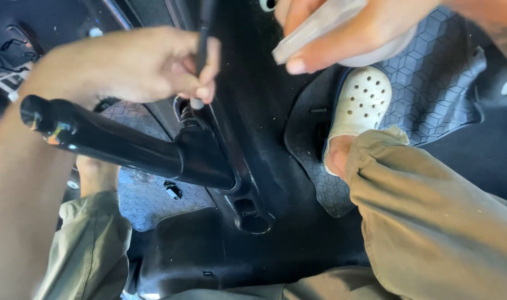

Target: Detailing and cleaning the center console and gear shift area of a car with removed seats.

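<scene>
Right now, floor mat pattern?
Dark grey hexagon pattern on the floor mat; head view.

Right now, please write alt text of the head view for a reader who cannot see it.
The left hand pinches a thin black tool at the base of a car's black handbrake lever. The right hand holds a translucent bottle above a white perforated clog on a hexagon-patterned floor mat.

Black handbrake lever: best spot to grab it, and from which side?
Grip the handbrake lever on its long round shaft near the free end, wrapping from above. That end sticks up clear on the left; its base is crowded by the left hand and thin tool.
</scene>
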